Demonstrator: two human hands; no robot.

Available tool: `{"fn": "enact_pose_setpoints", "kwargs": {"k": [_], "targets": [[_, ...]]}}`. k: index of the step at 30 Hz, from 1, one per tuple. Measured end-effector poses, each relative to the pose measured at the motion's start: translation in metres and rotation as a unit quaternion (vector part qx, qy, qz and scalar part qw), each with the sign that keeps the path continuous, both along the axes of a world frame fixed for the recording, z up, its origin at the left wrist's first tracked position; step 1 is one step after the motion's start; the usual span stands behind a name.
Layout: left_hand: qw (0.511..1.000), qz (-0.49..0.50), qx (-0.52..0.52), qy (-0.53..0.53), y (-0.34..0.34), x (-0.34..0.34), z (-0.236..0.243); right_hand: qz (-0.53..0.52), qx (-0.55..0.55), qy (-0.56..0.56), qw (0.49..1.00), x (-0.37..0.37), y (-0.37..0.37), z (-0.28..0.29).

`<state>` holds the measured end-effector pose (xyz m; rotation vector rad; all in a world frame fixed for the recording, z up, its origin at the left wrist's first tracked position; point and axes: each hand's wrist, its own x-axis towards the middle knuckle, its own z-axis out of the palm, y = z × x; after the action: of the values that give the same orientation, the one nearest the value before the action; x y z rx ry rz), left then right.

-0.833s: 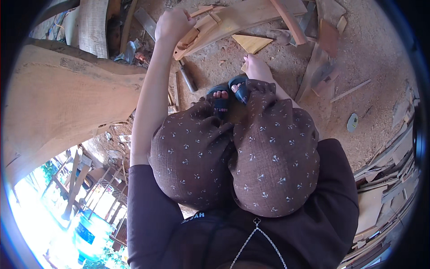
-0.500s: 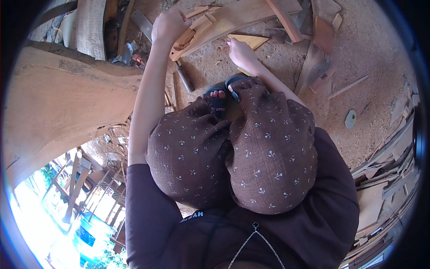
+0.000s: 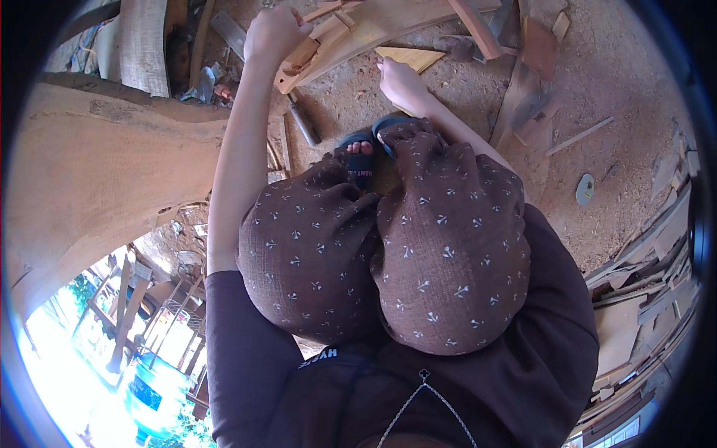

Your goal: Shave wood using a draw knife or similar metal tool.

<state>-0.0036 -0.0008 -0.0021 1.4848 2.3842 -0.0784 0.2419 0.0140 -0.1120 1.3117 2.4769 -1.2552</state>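
My left hand (image 3: 275, 33) is raised at the upper left, its fingers curled closed; whatever they hold, if anything, is hidden. Just right of it lies a notched wooden piece (image 3: 302, 63) on a long curved board (image 3: 377, 28). My right hand (image 3: 405, 84) is closed too, fingertips near a yellow triangular wooden piece (image 3: 412, 58). I cannot make out anything in its fingers. On the ground below the notched piece is a dark cylindrical tool handle (image 3: 303, 122).
A large wooden slab (image 3: 112, 157) fills the left side. Reddish wood blocks (image 3: 539, 48) and a thin stick (image 3: 581, 136) lie to the right, near a pale oval disc (image 3: 585, 190). Stacked boards (image 3: 635, 313) line the right edge. My sandalled feet (image 3: 361, 164) rest on the dirt.
My left hand has moved slightly up and left in the picture. The boards and ground have shifted the same way; both hands keep their closed shape.
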Motion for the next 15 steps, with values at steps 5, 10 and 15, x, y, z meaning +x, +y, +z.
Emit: {"fn": "enact_pose_setpoints", "kwargs": {"k": [5, 10, 15], "targets": [[1.000, 0.022, -0.002, 0.005, -0.003, 0.013, 0.006, -0.026, -0.005, -0.030, 0.999, 0.033, -0.022, -0.006], [1.000, -0.009, 0.020, 0.012, -0.005, 0.000, 0.004, -0.011, -0.012, -0.030, 0.999, 0.045, -0.023, -0.008], [1.000, -0.002, 0.016, 0.005, 0.001, 0.007, 0.004, 0.026, 0.020, 0.048, 0.998, -0.015, 0.011, -0.003]]}}
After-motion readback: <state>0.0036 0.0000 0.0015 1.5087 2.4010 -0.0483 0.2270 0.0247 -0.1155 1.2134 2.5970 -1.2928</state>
